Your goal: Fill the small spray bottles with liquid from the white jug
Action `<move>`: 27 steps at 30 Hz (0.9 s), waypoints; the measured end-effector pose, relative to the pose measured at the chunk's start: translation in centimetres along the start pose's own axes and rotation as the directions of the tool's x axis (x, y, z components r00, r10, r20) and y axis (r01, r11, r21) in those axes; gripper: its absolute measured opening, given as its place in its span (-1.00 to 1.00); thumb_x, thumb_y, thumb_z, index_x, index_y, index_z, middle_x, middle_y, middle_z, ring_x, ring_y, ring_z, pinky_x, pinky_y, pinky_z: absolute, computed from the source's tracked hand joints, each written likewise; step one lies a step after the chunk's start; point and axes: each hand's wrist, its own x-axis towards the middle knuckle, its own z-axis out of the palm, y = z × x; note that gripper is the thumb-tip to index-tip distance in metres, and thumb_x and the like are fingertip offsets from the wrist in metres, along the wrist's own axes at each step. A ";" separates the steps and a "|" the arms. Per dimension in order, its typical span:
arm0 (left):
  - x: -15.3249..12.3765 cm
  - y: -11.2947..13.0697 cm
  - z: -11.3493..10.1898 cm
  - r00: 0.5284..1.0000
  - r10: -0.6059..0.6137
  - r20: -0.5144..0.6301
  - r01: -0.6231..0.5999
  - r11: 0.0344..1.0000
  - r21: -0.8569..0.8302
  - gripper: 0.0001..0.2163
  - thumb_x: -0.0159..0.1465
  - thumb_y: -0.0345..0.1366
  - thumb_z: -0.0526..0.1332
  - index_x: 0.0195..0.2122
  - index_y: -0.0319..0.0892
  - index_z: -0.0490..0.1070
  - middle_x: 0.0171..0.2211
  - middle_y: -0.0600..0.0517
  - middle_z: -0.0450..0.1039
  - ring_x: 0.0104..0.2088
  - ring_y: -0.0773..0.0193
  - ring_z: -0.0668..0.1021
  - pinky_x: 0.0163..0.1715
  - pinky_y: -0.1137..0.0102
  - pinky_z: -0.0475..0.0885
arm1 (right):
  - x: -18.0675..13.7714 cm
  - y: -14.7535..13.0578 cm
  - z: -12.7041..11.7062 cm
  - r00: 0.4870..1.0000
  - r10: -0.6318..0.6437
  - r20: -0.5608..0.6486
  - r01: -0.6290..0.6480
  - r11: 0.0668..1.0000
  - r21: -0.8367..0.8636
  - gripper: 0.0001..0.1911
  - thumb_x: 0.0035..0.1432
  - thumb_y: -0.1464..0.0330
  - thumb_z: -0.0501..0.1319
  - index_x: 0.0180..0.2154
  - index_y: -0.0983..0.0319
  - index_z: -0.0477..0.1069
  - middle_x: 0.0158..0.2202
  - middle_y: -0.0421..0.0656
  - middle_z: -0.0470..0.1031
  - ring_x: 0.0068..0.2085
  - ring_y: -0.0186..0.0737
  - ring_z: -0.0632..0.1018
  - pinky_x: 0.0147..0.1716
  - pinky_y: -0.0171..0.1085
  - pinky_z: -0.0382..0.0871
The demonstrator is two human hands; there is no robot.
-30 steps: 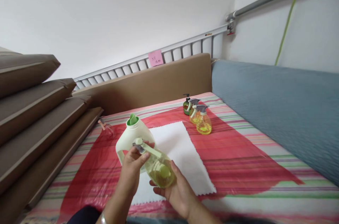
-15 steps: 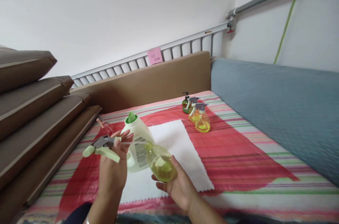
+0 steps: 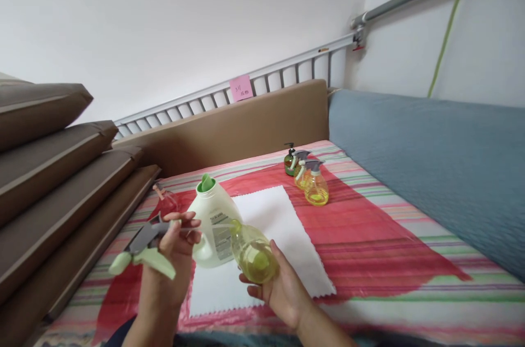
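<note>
A half-curled right hand (image 3: 283,293) cups the bottle (image 3: 254,255) over the cloth (image 3: 283,216), its long axis aslant, mouth (image 3: 235,225) up and left. The left hand (image 3: 175,246) pinches the sprayer (image 3: 144,237), tube (image 3: 210,226) toward that mouth

The one view looks forward and down from the head, close above the hands (image 3: 284,286), nearer than the jug (image 3: 214,207), the radiator (image 3: 288,80) beyond the jug.
</note>
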 end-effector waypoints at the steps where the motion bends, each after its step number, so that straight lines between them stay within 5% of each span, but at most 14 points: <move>1: 0.0 -0.1 0.0 1.000 -0.019 0.009 0.019 1.000 0.000 -0.84 0.02 -0.34 0.33 -0.38 -0.16 0.39 -0.38 0.06 0.48 -0.42 0.33 0.51 -0.52 0.50 0.39 | 0.0 0.0 0.0 1.000 0.000 0.007 0.000 1.000 -0.001 -0.45 0.12 0.00 0.05 0.00 0.24 0.21 -0.31 -0.07 0.56 -0.39 -0.12 0.59 -0.52 -0.31 0.35; 4: 0.3 -0.1 -0.2 0.993 -0.110 0.039 0.109 0.994 0.027 -0.85 0.01 -0.33 0.34 -0.45 -0.16 0.35 -0.46 0.08 0.46 -0.48 0.34 0.49 -0.56 0.50 0.36 | 0.0 0.0 0.0 1.000 -0.006 0.007 0.006 1.000 -0.010 -0.47 0.12 0.00 0.05 -0.01 0.22 0.22 -0.32 -0.08 0.56 -0.40 -0.12 0.59 -0.52 -0.31 0.35; 9: 2.3 2.0 -2.3 0.986 0.115 -0.123 -0.126 0.988 -0.088 -0.79 0.08 -0.18 0.24 -0.58 -0.17 0.33 -0.60 0.14 0.38 -0.57 0.40 0.42 -0.54 0.49 0.35 | -0.3 -0.3 -0.2 1.000 -0.014 -0.010 0.014 1.000 0.002 -0.47 0.10 0.03 0.11 0.01 0.21 0.21 -0.30 -0.06 0.56 -0.37 -0.11 0.59 -0.48 -0.29 0.36; 12: 3.5 2.5 -5.1 0.983 0.022 -0.184 -0.037 0.996 -0.079 -0.72 0.12 -0.12 0.15 -0.63 -0.17 0.36 -0.51 0.07 0.47 -0.42 0.28 0.51 -0.40 0.39 0.40 | -0.4 -0.8 -0.2 1.000 -0.003 -0.030 0.004 1.000 0.019 -0.44 0.10 0.04 0.12 0.04 0.22 0.19 -0.28 -0.05 0.56 -0.37 -0.12 0.59 -0.48 -0.29 0.37; 19: 4.0 -3.2 -10.3 0.973 -0.155 -0.170 0.152 0.988 -0.027 -0.62 0.15 -0.08 0.06 -0.24 -0.24 0.53 -0.10 -0.09 0.50 0.08 0.12 0.37 0.01 0.31 0.28 | -0.4 -1.7 -0.3 0.999 -0.033 -0.020 0.034 0.999 0.031 -0.44 0.08 0.04 0.15 0.02 0.23 0.22 -0.26 -0.03 0.57 -0.33 -0.08 0.59 -0.41 -0.25 0.38; 27: 6.2 -6.2 -9.3 0.994 -0.064 -0.089 0.076 0.987 0.143 -0.62 0.08 -0.05 0.19 -0.27 -0.27 0.51 -0.24 -0.13 0.55 -0.05 0.00 0.48 -0.05 0.23 0.34 | -0.3 -1.8 -1.1 0.997 -0.058 -0.040 0.060 0.997 0.044 -0.51 0.07 0.04 0.16 -0.07 0.22 0.25 -0.31 -0.04 0.58 -0.32 -0.06 0.59 -0.40 -0.25 0.36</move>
